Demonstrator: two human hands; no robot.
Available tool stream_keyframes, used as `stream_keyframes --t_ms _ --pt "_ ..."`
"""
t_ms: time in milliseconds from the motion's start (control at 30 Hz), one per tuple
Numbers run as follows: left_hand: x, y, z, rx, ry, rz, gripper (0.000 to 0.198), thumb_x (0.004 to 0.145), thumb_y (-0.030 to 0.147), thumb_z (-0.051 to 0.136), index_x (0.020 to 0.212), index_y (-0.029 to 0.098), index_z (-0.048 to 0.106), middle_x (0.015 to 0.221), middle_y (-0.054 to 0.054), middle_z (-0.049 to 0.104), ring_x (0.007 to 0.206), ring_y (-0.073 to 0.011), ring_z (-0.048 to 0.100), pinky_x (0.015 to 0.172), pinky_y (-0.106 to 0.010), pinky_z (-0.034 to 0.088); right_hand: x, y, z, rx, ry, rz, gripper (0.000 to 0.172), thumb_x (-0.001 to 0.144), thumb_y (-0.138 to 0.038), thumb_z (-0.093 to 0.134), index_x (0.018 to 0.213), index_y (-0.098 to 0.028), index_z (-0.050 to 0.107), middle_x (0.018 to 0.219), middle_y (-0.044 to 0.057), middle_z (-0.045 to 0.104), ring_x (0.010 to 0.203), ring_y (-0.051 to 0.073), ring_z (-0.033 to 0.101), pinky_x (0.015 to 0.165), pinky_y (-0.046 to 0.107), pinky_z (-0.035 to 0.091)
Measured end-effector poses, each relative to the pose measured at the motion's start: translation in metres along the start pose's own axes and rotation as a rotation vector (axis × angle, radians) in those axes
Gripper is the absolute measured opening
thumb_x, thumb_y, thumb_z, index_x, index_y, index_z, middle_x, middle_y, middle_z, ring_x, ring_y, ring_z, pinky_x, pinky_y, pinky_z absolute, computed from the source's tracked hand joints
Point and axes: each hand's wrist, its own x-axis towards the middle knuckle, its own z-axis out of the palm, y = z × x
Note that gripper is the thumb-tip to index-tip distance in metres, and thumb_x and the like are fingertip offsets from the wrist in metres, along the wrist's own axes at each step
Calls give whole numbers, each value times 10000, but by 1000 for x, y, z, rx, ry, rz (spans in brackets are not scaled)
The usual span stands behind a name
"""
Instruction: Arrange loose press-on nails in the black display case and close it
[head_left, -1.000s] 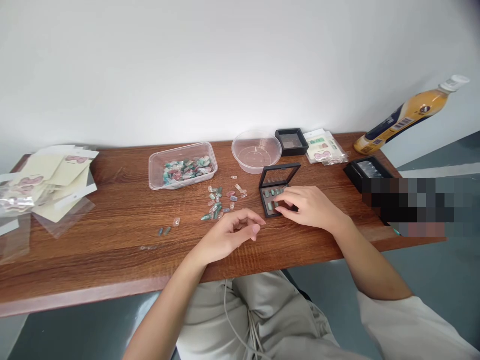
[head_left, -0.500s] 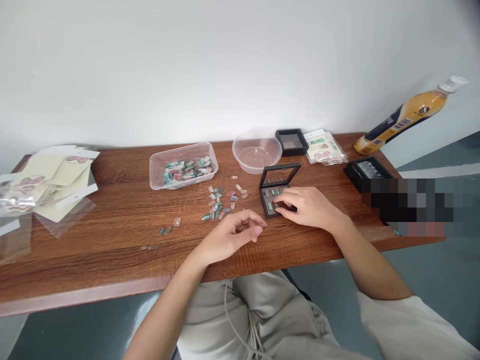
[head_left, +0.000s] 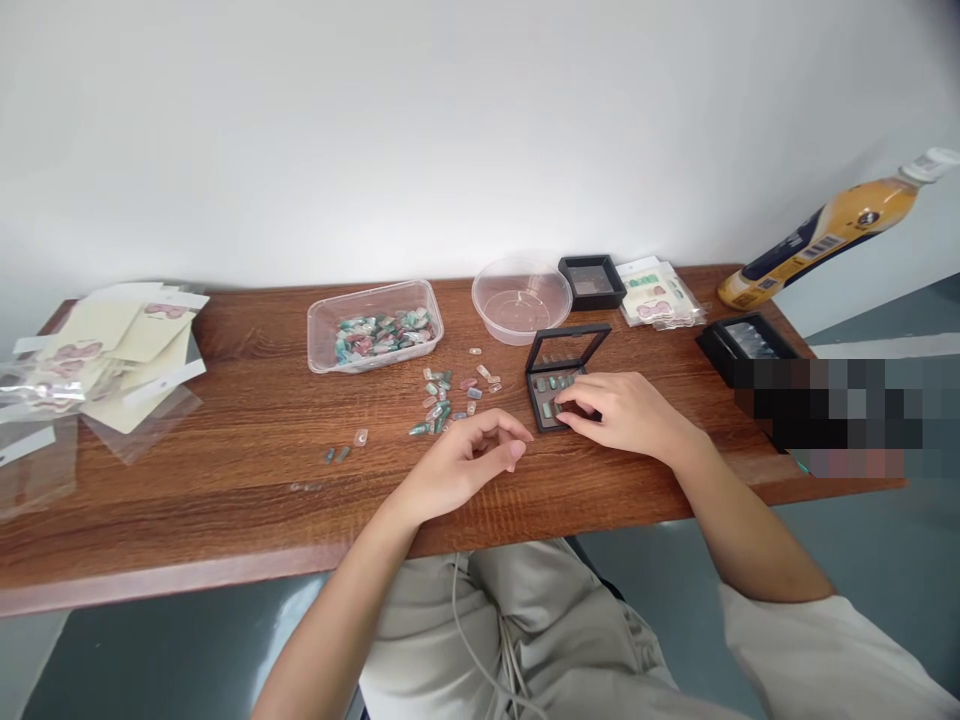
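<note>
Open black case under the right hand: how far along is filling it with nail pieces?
Done: several green pieces already sit in the open black case. In hand: the right hand rests its fingertips on pieces inside it; the left hand sits curled near the table edge, grip unclear. Left: a loose cluster of pieces beside the case, and many more in the clear tub.

A small black square box (head_left: 534, 398) lies open on the brown table (head_left: 225, 430), its see-through lid (head_left: 568, 348) standing up at 12 o'clock. Little green nail pieces (head_left: 543, 384) sit inside. Loose pieces (head_left: 441, 400) lie at its 9 o'clock.
</note>
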Motion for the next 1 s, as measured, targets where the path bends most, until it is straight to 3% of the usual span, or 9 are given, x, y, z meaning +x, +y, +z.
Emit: stream_keyframes --t_ms 133,300,400,500,633,1000 --pt "2 -3 3 243 163 58 236 988 405 542 998 189 637 780 4 629 692 -127 561 646 -259 404 -3 -1 -2 58 62 8 129 947 -294 635 996 -199 707 758 3 691 658 147 615 625 273 365" --pt "6 -16 -3 1024 686 104 195 999 300 496 1016 177 646 917 -54 702 818 -209 637 785 -357 405 -5 -1 -6 101 174 -4 128 947 -266 628 1003 -190 714 732 -5 681 614 130 590 606 269 375" --pt "8 -20 -9 1288 850 -16 235 991 344 512 1071 170 648 1017 -101 689 942 -282 638 803 -400 397 -5 -1 -4 78 204 -8 121 957 -248 612 974 -192 717 726 -4 681 620 131 593 608 270 382" --pt "10 -21 -13 1400 870 -148 281 962 378 560 1130 172 649 1083 -130 663 1026 -333 600 812 -425 397 -4 0 -2 61 212 -18 119 962 -242 608 954 -191 715 724 -3 686 623 131 601 609 271 391" --pt "12 -22 -14 1410 868 -240 269 958 360 567 1134 182 665 1107 -125 652 1057 -339 578 830 -443 397 -5 0 -1 50 222 -30 120 970 -244 604 937 -194 709 755 2 705 646 137 621 617 274 403" --pt "12 -23 -17 1360 869 -224 188 962 340 565 1032 200 670 1086 -106 666 1044 -316 576 838 -431 366 -5 1 0 29 236 -51 147 985 -246 582 898 -200 691 767 1 717 664 144 646 618 285 411"
